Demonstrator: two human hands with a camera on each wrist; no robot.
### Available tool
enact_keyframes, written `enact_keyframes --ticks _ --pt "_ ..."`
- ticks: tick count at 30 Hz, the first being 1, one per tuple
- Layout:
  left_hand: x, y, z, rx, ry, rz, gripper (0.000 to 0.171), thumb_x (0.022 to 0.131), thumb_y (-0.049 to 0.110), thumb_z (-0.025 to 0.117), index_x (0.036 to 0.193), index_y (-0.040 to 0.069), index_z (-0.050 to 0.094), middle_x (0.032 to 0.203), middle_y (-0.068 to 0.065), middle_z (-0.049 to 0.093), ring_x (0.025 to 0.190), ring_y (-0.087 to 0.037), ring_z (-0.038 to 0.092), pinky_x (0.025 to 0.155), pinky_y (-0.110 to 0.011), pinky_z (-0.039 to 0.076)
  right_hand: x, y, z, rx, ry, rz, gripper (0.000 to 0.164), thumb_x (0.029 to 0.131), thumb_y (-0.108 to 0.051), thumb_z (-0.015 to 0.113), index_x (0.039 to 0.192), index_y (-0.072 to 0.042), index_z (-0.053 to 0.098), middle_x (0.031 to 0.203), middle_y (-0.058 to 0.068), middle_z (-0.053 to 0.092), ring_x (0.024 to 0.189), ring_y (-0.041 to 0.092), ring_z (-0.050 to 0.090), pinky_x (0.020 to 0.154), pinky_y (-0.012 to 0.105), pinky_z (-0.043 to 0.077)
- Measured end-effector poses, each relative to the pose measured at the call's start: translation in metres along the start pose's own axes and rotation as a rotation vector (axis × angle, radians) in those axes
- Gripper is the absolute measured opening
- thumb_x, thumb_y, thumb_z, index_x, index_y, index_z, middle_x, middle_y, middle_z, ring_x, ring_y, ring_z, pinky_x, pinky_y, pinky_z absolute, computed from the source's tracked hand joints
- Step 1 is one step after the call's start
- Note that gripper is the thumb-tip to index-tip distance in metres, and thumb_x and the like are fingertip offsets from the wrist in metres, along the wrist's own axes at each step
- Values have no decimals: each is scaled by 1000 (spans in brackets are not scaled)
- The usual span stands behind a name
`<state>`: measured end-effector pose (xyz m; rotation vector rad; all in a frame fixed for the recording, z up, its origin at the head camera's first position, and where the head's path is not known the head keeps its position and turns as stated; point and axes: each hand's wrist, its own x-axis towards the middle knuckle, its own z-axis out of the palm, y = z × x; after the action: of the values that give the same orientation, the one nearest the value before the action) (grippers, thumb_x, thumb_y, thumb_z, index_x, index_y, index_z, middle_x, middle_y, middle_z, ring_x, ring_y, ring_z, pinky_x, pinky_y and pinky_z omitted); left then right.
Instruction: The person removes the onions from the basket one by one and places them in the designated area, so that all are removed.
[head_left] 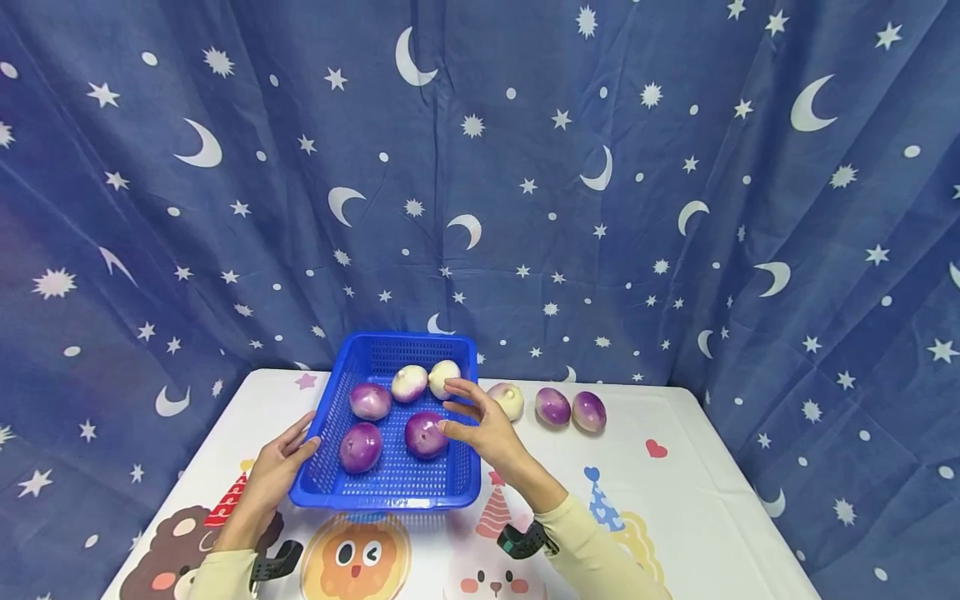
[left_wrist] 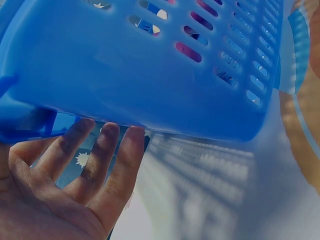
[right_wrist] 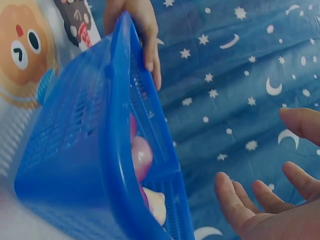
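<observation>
A blue plastic basket (head_left: 386,502) with slotted walls holds several shiny purple-and-white onions, among them a purple onion (head_left: 426,435) near its middle and a pale onion (head_left: 409,383) toward the back. My left hand (head_left: 273,475) grips the basket's left rim, thumb on top. Its fingers (left_wrist: 122,167) reach the outside of the wall in the left wrist view. Over the right rim, my right hand (head_left: 487,427) hovers with fingers spread and nothing held. The right wrist view shows that hand (right_wrist: 275,207) apart from the basket (right_wrist: 75,130).
To the right of the basket, a pale onion (head_left: 507,401) and two purple onions (head_left: 552,407) lie in a row on the white tablecloth (head_left: 712,500), printed with cartoon figures. Behind the table hangs a blue curtain (head_left: 480,167) with moons and stars.
</observation>
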<state>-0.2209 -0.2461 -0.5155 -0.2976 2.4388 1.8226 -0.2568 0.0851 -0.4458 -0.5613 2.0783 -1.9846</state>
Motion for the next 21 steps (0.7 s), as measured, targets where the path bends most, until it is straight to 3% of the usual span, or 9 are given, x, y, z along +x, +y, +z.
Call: enact_keyframes --ticks 6,16,21 --pt "-1 -2 0 -3 1 1 65 100 40 53 157 26 24 157 -14 34 139 -40 43 115 -57 33 5 3 17 -42 -38 -27 62 86 -2 68 143 -12 47 149 13 47 134 38 50 99 38 53" --pt "1 -1 1 -3 10 6 64 101 39 53 157 26 25 157 -13 35 139 -37 45 114 -53 36 9 11 52 -84 -72 74 59 82 -10 78 134 -27 56 142 4 55 129 34 55 98 41 53" --pt "0 -1 1 -2 5 -1 66 100 41 54 157 27 25 157 -14 34 140 -39 43 115 -56 33 13 17 65 -84 -95 88 57 83 -11 77 134 -26 56 144 8 53 129 37 55 98 41 53"
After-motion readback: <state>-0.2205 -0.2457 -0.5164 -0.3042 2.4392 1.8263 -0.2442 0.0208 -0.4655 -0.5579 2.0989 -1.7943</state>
